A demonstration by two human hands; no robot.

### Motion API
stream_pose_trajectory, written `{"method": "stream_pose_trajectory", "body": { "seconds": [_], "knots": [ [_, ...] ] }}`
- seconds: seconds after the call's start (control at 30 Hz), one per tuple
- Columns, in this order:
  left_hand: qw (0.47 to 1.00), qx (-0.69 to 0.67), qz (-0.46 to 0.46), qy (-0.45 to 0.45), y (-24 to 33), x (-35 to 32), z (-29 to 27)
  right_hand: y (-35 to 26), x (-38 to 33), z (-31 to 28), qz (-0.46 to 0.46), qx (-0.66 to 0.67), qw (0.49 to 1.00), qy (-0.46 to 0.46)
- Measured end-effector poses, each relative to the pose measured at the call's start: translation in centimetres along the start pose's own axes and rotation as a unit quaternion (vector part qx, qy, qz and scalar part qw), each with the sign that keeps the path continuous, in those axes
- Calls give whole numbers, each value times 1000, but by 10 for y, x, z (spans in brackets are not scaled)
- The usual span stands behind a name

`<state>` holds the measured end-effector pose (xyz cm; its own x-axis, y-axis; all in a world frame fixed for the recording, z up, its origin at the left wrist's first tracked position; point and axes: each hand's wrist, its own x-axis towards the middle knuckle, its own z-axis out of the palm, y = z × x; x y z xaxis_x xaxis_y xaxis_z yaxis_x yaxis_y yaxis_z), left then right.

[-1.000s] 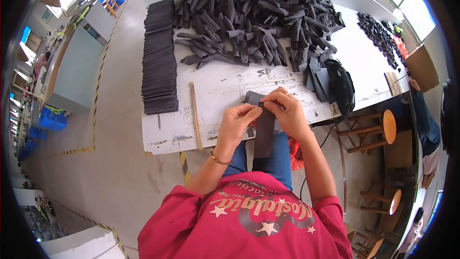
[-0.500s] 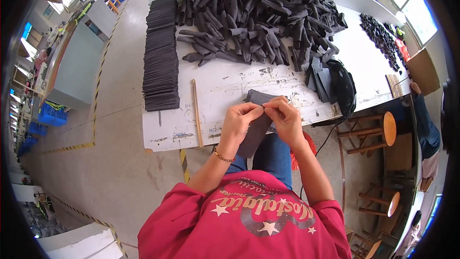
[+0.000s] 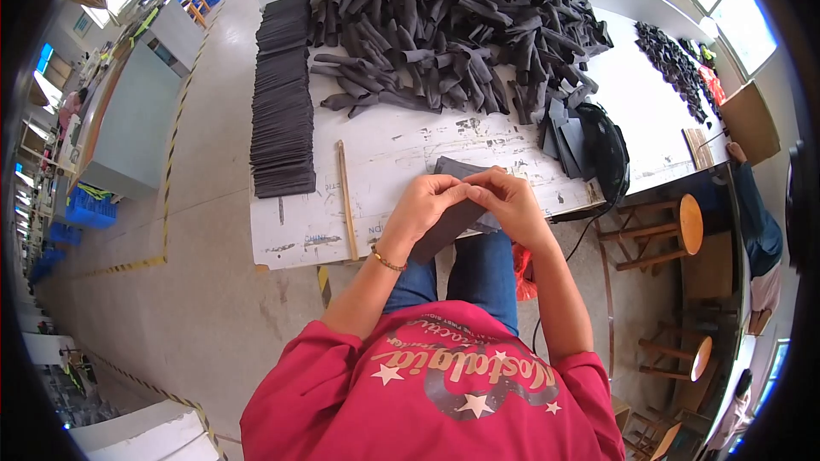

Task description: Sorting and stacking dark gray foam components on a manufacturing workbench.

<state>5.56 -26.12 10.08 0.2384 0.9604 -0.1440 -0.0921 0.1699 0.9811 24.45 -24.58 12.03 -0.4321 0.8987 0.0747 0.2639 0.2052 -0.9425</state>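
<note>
I can see one flat, plain charcoal strip (image 3: 440, 235), pinched at its upper end, the rest hanging aslant with its lower end leftward, by the table's (image 3: 397, 145) near edge.

1. Pinching the upper end of a dark strip (image 3: 442, 236) with left hand (image 3: 427, 207) and right hand (image 3: 513, 207), fingertips close together.
2. Wearing a red shirt (image 3: 329, 401) and a bracelet (image 3: 389, 259).
3. Facing a white table (image 3: 389, 145) with a dark heap (image 3: 453, 30) and, to its left, a long dark stack (image 3: 284, 107).
4. Having a wooden stick (image 3: 346, 198) between that stack and left hand.
</note>
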Motion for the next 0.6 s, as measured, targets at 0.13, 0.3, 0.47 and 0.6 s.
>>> {"method": "stream_pose_trajectory", "body": {
  "seconds": [0.13,0.3,0.47,0.6],
  "knots": [
    [994,-94,-47,-24,4,-4,-15,10,-2,0,80,92,987,101],
    [973,-230,5,-1,-20,-31,-53,18,1,7,64,129,972,184],
    [937,-323,86,101,-26,-40,-15,30,-1,16,43,174,944,276],
    [928,-293,83,215,-22,-37,-9,29,-7,26,65,203,933,291]
  ]
}}
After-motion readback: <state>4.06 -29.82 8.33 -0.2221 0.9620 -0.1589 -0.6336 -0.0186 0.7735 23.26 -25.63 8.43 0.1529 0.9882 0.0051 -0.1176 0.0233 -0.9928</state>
